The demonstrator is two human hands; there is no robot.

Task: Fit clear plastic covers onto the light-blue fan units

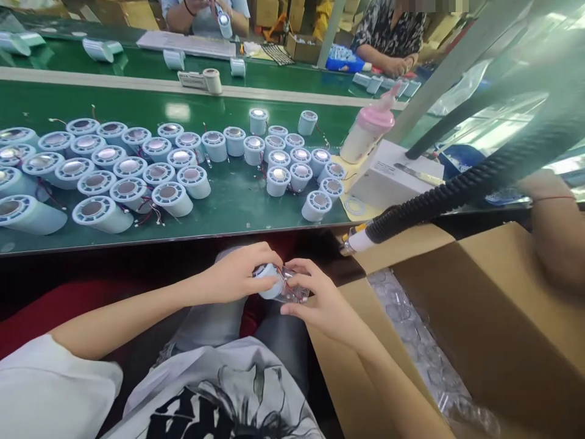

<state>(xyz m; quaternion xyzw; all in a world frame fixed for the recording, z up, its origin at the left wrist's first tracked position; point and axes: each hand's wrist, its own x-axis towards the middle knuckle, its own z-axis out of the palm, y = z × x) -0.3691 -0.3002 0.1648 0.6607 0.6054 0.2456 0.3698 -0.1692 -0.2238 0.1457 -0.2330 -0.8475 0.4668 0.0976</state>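
Observation:
Over my lap, my left hand (237,274) grips a pale blue cylindrical housing (269,285) with thin red wires coming out of it. My right hand (320,299) pinches a small clear plastic part (292,291) against the housing's end. Both hands meet just below the front edge of the green conveyor table (237,207). Many matching pale blue housings (137,177) with round silvery centres stand and lie on the belt ahead of me; a second cluster of housings (297,167) sits further right.
An open cardboard box (479,317) holding clear plastic parts (411,341) stands at my right. A black ribbed hose (457,189) crosses above it. A pink-capped bottle (370,131) and white box (393,174) sit on the belt's right. Two other people work across the table.

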